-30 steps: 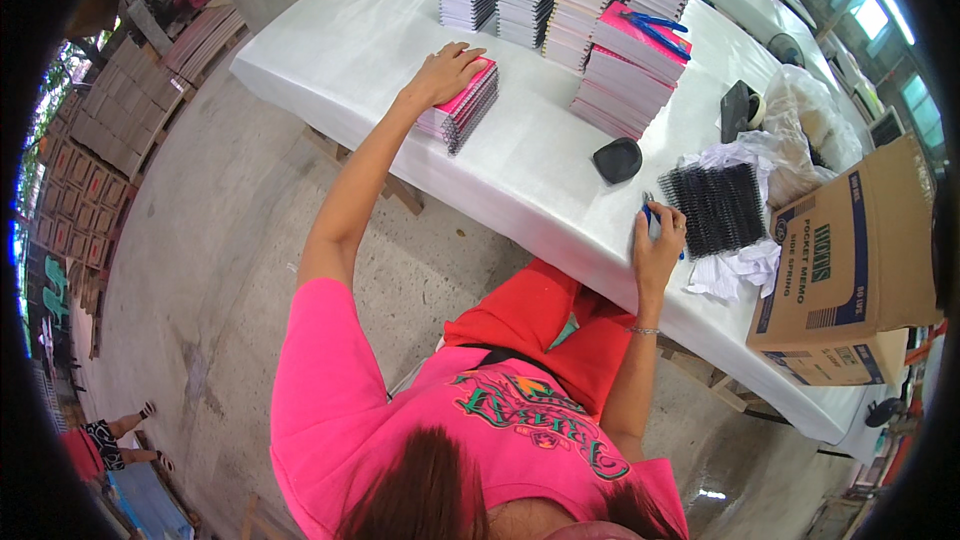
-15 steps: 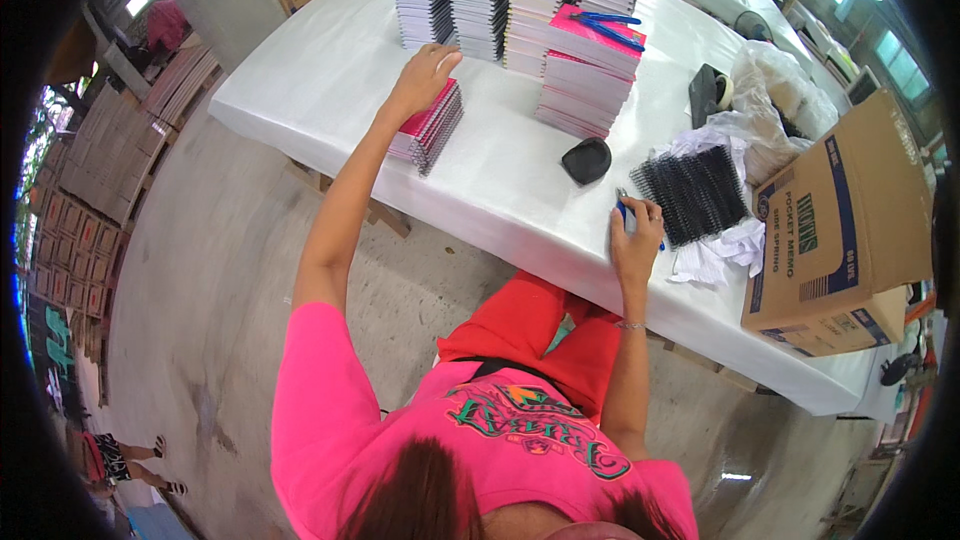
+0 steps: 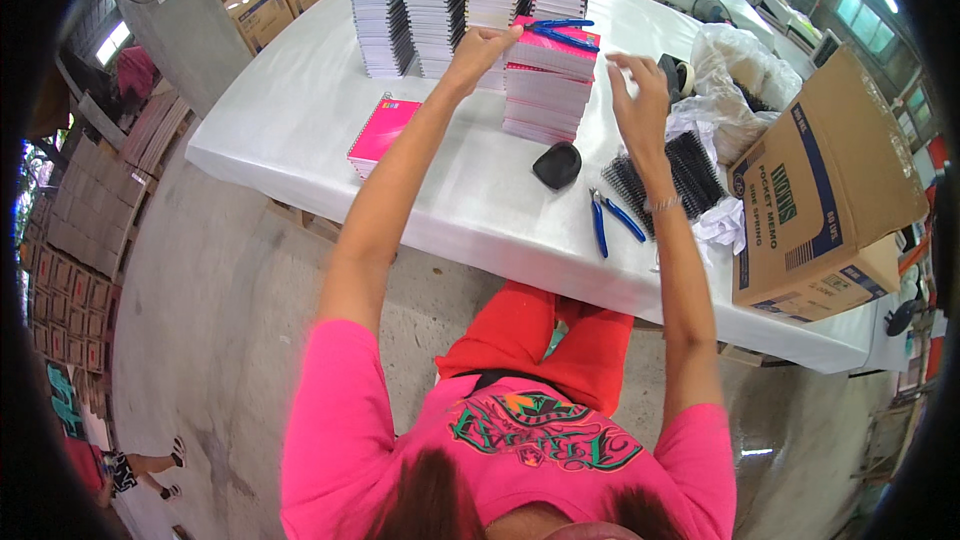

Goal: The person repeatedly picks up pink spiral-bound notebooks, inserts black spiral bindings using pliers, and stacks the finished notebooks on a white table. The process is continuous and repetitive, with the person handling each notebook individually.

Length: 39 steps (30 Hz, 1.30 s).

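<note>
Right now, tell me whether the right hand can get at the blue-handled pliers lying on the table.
Probably yes. The right hand is raised and empty-looking, and the blue-handled pliers lie on the white table just below its wrist, beside the black spiral coils, with nothing covering them.

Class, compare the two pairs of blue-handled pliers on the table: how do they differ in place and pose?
The pliers on the stack lie atop the tall pink notebook stack, close to the left hand; the pliers on the table lie flat on the white tablecloth, beside the black spiral coils. The first pair's handles point right, the second's toward the person. Both have blue handles, and neither is held.
</note>
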Motion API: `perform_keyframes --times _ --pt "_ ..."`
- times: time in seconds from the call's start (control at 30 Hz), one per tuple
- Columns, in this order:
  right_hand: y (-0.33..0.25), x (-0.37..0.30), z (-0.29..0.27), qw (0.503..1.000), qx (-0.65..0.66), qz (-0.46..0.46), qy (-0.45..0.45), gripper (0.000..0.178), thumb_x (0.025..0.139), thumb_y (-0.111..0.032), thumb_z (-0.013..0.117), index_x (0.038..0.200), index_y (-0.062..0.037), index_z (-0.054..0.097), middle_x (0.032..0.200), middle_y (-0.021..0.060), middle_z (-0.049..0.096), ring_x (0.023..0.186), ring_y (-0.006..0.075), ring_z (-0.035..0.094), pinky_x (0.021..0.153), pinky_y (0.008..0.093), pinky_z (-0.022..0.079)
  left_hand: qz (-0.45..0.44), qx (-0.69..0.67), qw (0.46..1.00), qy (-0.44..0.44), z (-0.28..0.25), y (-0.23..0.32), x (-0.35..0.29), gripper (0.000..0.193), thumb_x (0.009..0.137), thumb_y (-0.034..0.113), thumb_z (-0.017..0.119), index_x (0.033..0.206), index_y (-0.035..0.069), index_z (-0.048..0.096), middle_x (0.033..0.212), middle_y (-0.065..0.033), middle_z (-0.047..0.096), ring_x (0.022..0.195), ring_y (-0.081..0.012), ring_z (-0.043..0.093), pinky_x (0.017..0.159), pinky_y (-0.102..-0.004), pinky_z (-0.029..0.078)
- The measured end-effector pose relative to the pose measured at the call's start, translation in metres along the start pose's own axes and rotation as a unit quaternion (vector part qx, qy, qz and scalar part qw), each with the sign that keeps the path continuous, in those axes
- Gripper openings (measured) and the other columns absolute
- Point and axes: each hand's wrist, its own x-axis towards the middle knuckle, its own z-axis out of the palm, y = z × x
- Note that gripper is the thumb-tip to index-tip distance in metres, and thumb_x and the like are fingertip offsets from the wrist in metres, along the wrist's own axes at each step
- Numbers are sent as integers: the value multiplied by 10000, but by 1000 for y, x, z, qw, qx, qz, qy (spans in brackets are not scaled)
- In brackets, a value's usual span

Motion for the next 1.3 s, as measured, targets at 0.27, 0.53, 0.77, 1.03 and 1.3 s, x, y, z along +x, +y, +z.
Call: perform_keyframes --times 0.27,0.53,0.77,1.03,1.3 --pt "28 65 33 982 -49 -16 -182 269 856 -240 720 1000 -15 747 907 175 684 833 285 644 786 381 496 -28 -75 995 66 16 12 -20 478 783 453 802 866 -10 716 825 -75 690 785 -138 617 760 -295 478" --pt "43 62 45 987 -34 16 -155 220 820 -180 751 946 1 744 913 175 688 831 276 669 787 372 512 -38 -38 998 25 6 -8 -4 711 677 565 836 1050 -13 657 945 -74 640 876 -162 576 787 -321 441" --pt "45 45 37 993 29 108 -46 190 834 -143 737 968 -8 745 905 146 702 808 208 673 775 303 518 -29 -33 999 30 5 -2 -10 583 717 491 837 936 -32 702 833 -53 640 754 -127 560 667 -247 423" --pt "56 39 25 970 154 185 21 198 851 -131 743 1002 -3 736 945 120 728 841 173 683 789 300 526 -16 -9 998 53 7 -6 -2 424 744 424 841 699 33 682 676 -11 598 607 -90 494 566 -252 377" --pt "52 36 21 951 209 224 35 206 871 -125 734 1013 23 723 934 92 725 842 132 658 788 265 508 -12 -8 999 52 5 -13 5 397 773 383 822 633 61 637 645 -9 579 577 -85 476 542 -252 361"
